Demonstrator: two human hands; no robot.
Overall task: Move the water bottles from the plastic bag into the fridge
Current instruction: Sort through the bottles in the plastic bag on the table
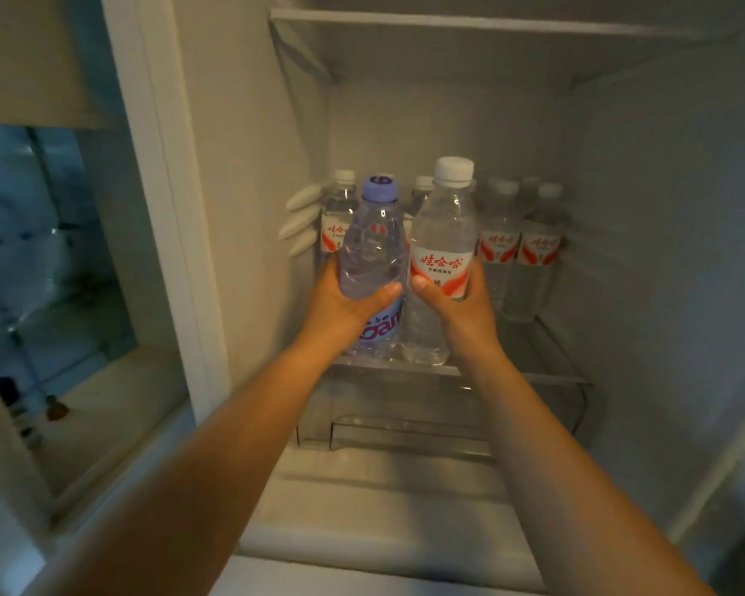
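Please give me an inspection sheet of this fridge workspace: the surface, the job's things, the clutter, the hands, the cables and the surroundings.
Surface: glass shelf inside the fridge.
Job's things: purple-capped bottle and white-capped bottle, upright at the shelf front; more bottles stand behind. Plastic bag: not in view.
Clutter: nothing seen.
Hands: left hand grips the purple-capped bottle; right hand grips the white-capped bottle.
Cables: nothing seen.
Surroundings: clear drawer below the shelf; empty upper shelf; white egg-shaped pieces on the left wall.
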